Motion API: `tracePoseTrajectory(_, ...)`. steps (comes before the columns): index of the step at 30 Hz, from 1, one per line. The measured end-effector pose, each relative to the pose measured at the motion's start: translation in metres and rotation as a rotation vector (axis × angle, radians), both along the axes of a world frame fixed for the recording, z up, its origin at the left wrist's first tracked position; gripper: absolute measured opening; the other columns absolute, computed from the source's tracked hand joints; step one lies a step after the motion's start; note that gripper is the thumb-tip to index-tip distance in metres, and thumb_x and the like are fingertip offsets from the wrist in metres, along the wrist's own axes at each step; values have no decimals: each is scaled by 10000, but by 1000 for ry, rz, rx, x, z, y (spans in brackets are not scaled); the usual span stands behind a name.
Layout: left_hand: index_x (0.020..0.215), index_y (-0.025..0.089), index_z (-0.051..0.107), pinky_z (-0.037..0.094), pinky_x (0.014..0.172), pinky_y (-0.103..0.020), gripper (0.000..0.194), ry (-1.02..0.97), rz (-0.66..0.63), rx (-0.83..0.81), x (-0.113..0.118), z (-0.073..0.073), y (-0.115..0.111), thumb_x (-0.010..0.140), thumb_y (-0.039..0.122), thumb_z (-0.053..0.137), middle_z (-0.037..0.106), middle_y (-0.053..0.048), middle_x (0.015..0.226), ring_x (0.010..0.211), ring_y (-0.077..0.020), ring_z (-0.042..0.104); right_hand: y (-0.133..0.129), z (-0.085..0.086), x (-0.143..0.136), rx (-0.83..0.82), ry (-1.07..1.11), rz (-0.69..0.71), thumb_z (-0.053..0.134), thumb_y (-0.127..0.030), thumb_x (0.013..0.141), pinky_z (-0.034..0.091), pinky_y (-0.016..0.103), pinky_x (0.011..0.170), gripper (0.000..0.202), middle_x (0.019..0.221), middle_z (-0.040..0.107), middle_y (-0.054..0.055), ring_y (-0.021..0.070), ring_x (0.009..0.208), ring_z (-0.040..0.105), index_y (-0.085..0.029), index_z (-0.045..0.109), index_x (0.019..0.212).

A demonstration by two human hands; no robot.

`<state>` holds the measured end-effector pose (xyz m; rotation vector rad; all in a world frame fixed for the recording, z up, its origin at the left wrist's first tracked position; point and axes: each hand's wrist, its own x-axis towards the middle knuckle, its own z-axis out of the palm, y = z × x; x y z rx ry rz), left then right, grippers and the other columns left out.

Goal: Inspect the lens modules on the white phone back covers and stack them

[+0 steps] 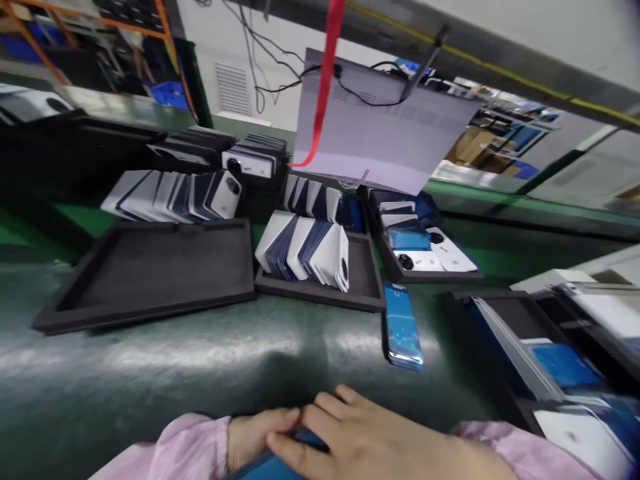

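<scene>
At the bottom centre, my left hand [260,430] and my right hand [370,440] meet around a blue flat item [273,467], partly hidden under the fingers and cut off by the lower edge. Right-hand fingers lie across its upper end. Beyond the hands, a phone-like piece with blue film [404,325] lies on the dark green table [210,373]. A dark foam tray [320,293] behind it holds leaning rows of white and dark blue panels [300,250]. To its right, another tray [395,263] carries white panels with round black camera areas and blue-filmed pieces.
A dark foam tray [165,267] with a bare base sits at left, panels [175,195] behind it. More loaded trays [500,373] stand at right. A red strap [325,87] hangs before a grey-white board [380,127]. A metal beam crosses above.
</scene>
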<state>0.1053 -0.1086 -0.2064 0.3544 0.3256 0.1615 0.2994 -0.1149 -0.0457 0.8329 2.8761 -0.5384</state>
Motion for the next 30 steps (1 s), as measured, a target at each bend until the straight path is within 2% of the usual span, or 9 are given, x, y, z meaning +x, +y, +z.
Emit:
tracePoseTrajectory(3, 1039, 111, 771, 593, 826, -371, 411, 7, -22, -50, -11, 10, 12, 913, 501, 738, 793, -81, 960, 845, -234, 747, 18, 0, -5, -59, 25, 11, 756, -241, 923, 608, 548, 941, 586, 1248, 714, 103, 342, 1100, 701, -336, 590, 1478)
tracePoseTrajectory(5, 940, 48, 817, 576, 716, -332, 622, 6, -20, -69, -20, 25, 24, 787, 646, 740, 796, -117, 784, 689, -235, 739, 29, 0, 2, -84, 92, -138, 820, -134, 835, 425, 642, 1157, 732, 1532, 553, 84, 398, 1466, 446, -420, 577, 1463)
tracePoseTrajectory(7, 1026, 11, 824, 571, 684, -318, 762, 24, 55, -74, -31, 42, 36, 763, 714, 694, 814, -151, 812, 678, -240, 753, 32, -8, 8, -21, 245, -398, 725, -63, 865, 321, 660, 1220, 810, 1680, 350, 73, 389, 1595, 203, -426, 454, 1537)
tracePoseTrajectory(9, 1165, 66, 806, 580, 830, -320, 643, 76, 251, -39, -42, 56, 43, 811, 599, 749, 847, -153, 998, 878, -258, 789, 27, -29, 2, 31, 544, -733, 663, -150, 919, 457, 532, 1155, 712, 1628, 360, 119, 337, 1520, 363, -362, 389, 1540)
tracePoseTrajectory(11, 1169, 127, 813, 569, 926, -335, 447, 147, 433, 11, -50, 64, 46, 846, 437, 819, 854, -130, 1094, 991, -264, 788, 18, -57, -16, -52, 868, -978, 671, -241, 949, 605, 297, 835, 541, 1277, 601, 59, 206, 1085, 668, -367, 429, 1415)
tracePoseTrajectory(13, 1105, 162, 832, 570, 947, -352, 320, 220, 544, 43, -53, 65, 45, 837, 333, 871, 865, -108, 1071, 991, -270, 795, 9, -82, -41, -345, 977, -1085, 766, -340, 858, 559, 253, 637, 496, 962, 649, -19, 179, 784, 679, -321, 486, 1266)
tracePoseTrajectory(15, 1063, 179, 836, 576, 955, -376, 315, 273, 596, 47, -53, 64, 41, 792, 318, 915, 870, -99, 1032, 984, -289, 803, 3, -95, -63, -455, 956, -1186, 792, -346, 810, 535, 274, 666, 363, 851, 676, -38, 178, 726, 674, -283, 543, 1067)
tracePoseTrajectory(24, 1051, 184, 822, 627, 834, -412, 405, 326, 651, -34, -55, 65, 30, 653, 227, 883, 869, -104, 982, 979, -359, 809, 2, -81, -74, -625, 992, -1351, 795, -395, 793, 520, 292, 653, 298, 781, 713, -39, 193, 691, 673, -279, 596, 982)
tracePoseTrajectory(30, 1123, 200, 795, 618, 905, -441, 473, 404, 664, -73, -53, 69, 32, 674, 270, 929, 865, -104, 1035, 1016, -359, 803, -1, -84, -79, -545, 1026, -1483, 786, -464, 827, 517, 241, 638, 286, 815, 749, -38, 157, 699, 653, -273, 610, 945)
